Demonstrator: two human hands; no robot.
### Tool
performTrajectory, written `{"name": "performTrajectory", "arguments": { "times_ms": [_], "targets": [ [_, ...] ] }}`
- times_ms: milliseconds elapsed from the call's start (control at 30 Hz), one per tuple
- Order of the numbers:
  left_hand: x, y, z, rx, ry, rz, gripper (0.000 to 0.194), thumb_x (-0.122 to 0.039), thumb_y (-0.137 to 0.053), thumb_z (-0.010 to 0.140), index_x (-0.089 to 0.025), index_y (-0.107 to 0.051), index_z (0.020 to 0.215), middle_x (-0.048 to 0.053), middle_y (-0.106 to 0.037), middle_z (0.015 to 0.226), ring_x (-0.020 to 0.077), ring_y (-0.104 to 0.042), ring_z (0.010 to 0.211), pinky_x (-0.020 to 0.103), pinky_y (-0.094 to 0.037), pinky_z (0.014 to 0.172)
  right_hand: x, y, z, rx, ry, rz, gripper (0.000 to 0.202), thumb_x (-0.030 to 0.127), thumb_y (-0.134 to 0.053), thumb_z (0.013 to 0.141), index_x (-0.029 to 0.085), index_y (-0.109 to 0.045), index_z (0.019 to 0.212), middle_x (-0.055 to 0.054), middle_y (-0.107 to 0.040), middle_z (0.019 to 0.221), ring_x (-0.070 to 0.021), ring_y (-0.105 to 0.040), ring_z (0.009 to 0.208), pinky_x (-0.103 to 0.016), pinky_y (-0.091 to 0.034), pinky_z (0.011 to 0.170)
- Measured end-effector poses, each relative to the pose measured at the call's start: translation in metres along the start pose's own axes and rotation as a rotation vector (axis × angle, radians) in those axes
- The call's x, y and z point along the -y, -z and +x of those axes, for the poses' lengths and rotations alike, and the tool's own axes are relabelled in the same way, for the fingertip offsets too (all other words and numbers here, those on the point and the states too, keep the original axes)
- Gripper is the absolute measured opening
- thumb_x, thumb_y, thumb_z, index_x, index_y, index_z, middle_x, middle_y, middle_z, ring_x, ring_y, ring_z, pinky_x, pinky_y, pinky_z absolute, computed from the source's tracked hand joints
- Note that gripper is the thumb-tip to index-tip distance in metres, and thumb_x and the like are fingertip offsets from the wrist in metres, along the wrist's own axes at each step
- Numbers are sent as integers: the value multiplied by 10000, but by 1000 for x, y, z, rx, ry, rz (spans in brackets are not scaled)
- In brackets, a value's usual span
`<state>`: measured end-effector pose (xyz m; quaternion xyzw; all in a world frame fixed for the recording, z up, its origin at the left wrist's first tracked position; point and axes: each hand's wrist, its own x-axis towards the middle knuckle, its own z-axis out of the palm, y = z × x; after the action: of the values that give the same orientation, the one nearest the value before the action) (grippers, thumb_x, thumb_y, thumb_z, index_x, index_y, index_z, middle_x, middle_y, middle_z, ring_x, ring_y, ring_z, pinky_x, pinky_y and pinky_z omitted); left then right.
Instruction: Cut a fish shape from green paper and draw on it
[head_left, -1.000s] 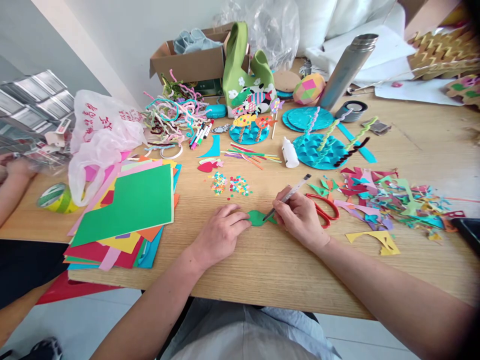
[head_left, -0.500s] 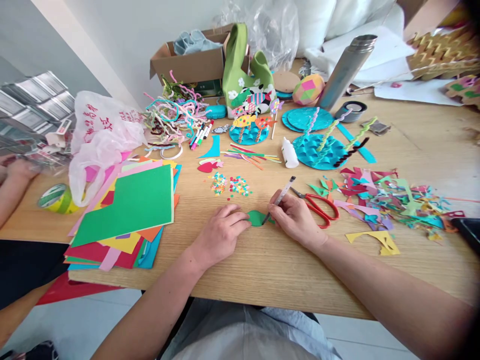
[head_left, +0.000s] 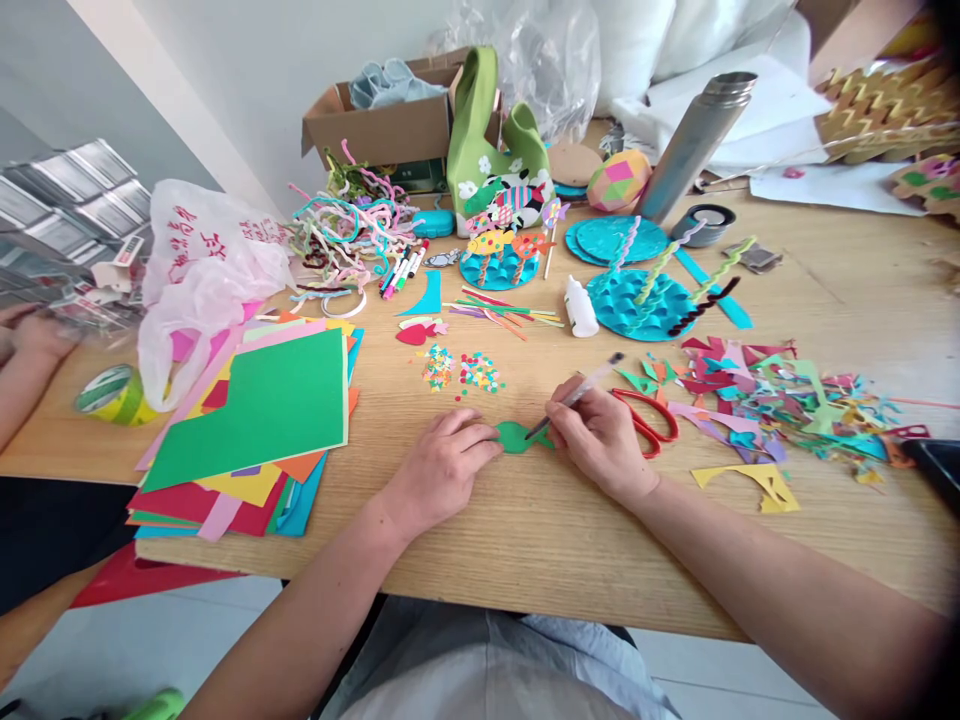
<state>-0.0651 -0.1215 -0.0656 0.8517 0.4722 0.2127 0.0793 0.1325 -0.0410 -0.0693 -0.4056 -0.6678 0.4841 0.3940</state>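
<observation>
A small green paper cut-out (head_left: 514, 437), fish-like in outline, lies flat on the table in front of me. My left hand (head_left: 444, 462) rests on the tabletop with its fingers stretched out, fingertips on the cut-out's left end. In my right hand (head_left: 600, 440) is a pen (head_left: 583, 388) with a clear barrel, pinched between thumb and fingers. Its tip is at the right part of the cut-out, though I cannot tell if it touches. That hand partly hides the cut-out's right end. Just behind it lie red-handled scissors (head_left: 651, 420), their blades mostly covered.
Coloured paper sheets (head_left: 285, 400) are stacked at left, near another person's hand (head_left: 41, 340). Confetti dots (head_left: 478, 372), a glue bottle (head_left: 580, 308) and blue discs (head_left: 637, 305) with twisted stems lie beyond. Paper scraps (head_left: 780, 390) spread at right; a steel flask (head_left: 697, 145) stands behind.
My right hand has shifted slightly right, and the pen leans lower to the right. My left hand stays put. A green shoe now shows at the bottom left.
</observation>
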Motion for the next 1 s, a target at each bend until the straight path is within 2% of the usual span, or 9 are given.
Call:
{"name": "performTrajectory", "arguments": {
  "times_ms": [100,200,267,333,433,533,667,833,1000],
  "targets": [
    [2,1,1,-66,-9,-52,360,-25,-413,851,-163,-621,1109,71,-633,1135,218,-480,1154,432,-435,1007,2,-1,-2,-159,71,126,99,286,-506,891,209,-496,829,38,-515,560,-122,-501,457,-264,-406,465],
    [8,4,1,-220,28,-96,422,32,-391,793,-151,-598,1112,90,-610,1113,208,-512,1093,438,-458,966,4,0,-4,-220,184,69,134,277,-476,928,196,-542,1013,-13,-610,701,-157,-612,628,-306,-487,605],
    [14,7,1,-302,65,-92,410,45,-397,770,-151,-606,1063,89,-613,1068,207,-525,1051,433,-478,920,3,2,-5,-212,274,-24,180,252,-446,948,201,-556,1081,-38,-647,786,-171,-638,738,-339,-497,708],
    [20,8,1,-334,79,-82,382,54,-409,752,-155,-621,992,78,-627,1022,207,-530,1021,426,-485,894,2,3,-6,-191,375,-100,195,215,-442,950,210,-561,1104,-48,-673,840,-180,-642,802,-362,-486,772],
    [26,10,1,-373,79,-74,335,57,-419,751,-160,-640,880,66,-648,950,202,-530,974,410,-495,857,2,4,-6,-133,461,-172,203,157,-464,932,219,-564,1097,-53,-687,880,-184,-629,830,-357,-479,763],
    [28,10,1,-405,74,-81,309,41,-431,775,-166,-656,826,63,-656,893,196,-529,938,393,-503,823,7,5,-5,-50,485,-253,192,124,-497,907,215,-589,1049,-62,-676,910,-180,-610,810,-337,-482,722],
    [24,9,0,-377,32,-96,306,24,-446,794,-166,-683,833,65,-668,866,198,-522,959,396,-502,837,15,6,-2,67,517,-364,160,115,-490,907,201,-603,982,-72,-656,895,-182,-600,822,-327,-487,736],
    [12,6,-2,-233,-16,-65,294,-29,-451,835,-171,-705,878,71,-664,899,201,-505,1026,400,-479,900,22,10,-1,173,533,-522,166,126,-441,929,183,-548,1043,-81,-676,878,-198,-607,811,-337,-486,728],
    [3,3,-3,-78,-28,63,277,-93,-481,859,-184,-688,1020,72,-635,999,204,-475,1067,390,-452,946,24,14,-14,305,544,-732,170,148,-424,931,154,-577,1005,-117,-655,869,-228,-604,803,-345,-482,688]
  ]
}}
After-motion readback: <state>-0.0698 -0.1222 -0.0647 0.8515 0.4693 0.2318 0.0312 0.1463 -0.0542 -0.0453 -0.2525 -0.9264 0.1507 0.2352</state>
